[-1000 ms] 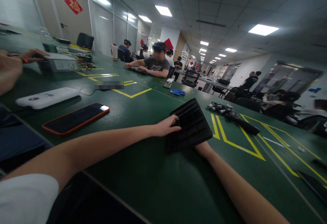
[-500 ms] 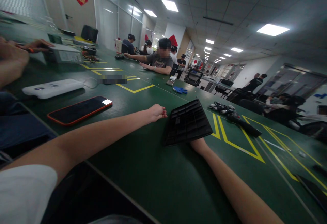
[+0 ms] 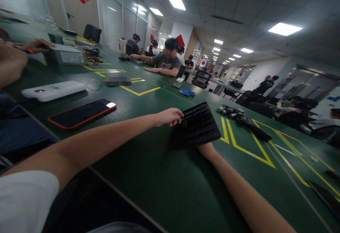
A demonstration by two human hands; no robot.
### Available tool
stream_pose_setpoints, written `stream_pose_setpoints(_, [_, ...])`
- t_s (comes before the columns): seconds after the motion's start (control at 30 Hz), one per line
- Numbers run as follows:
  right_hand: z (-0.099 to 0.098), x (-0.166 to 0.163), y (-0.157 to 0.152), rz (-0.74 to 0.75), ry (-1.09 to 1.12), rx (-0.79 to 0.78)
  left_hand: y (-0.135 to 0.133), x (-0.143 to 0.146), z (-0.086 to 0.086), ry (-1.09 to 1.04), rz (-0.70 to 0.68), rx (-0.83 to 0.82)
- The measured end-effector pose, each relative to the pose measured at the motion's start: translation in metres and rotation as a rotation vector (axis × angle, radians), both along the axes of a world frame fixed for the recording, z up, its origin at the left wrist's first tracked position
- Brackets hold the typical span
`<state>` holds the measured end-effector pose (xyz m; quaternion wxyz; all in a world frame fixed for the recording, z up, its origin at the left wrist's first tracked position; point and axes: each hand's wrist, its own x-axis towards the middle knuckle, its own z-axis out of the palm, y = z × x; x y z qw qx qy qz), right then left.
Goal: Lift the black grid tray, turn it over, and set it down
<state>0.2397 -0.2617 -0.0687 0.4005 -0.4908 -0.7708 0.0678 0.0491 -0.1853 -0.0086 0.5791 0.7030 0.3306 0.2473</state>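
A black plastic panel (image 3: pixel 198 126), square with a ribbed grid on its face, is tilted up above the green table. My right hand (image 3: pixel 207 150) holds it from behind and below; the panel hides the fingers. My left hand (image 3: pixel 172 116) is at the panel's left edge, its fingers curled and the thumb and forefinger pressed together over the ribbed face. Whatever may be between those fingertips is too small to make out.
An orange-cased phone (image 3: pixel 82 113) and a white power strip-like device (image 3: pixel 54 90) lie left. Blue gloves (image 3: pixel 187 92) and a bundle of dark metal parts (image 3: pixel 233 114) lie beyond. A co-worker's hand (image 3: pixel 37 44) touches a grey box (image 3: pixel 66 54). Another person (image 3: pixel 168 61) sits across.
My left hand has moved right, from beside the panel onto its left edge, with its fingers closing together. The panel and my right hand have hardly moved.
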Motion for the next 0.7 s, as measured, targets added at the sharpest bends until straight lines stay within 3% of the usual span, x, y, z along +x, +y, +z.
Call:
stream_pose_setpoints(0.17, [0.003, -0.001, -0.003, -0.007, 0.01, -0.017, -0.001, 0.002, -0.008, 0.132, -0.091, 0.251])
stream_pose_setpoints(0.47, [-0.002, 0.003, -0.003, -0.044, 0.009, 0.019, -0.015, 0.002, -0.003, 0.432, -0.073, 0.966])
stream_pose_setpoints(0.6, [-0.002, 0.002, -0.004, -0.027, 0.034, -0.007, -0.02, 0.001, -0.003, 0.526, -0.111, 1.098])
stream_pose_setpoints(0.7, [-0.003, 0.002, -0.004, -0.033, 0.018, 0.008, -0.019, 0.0, -0.003, 0.473, -0.176, 1.15])
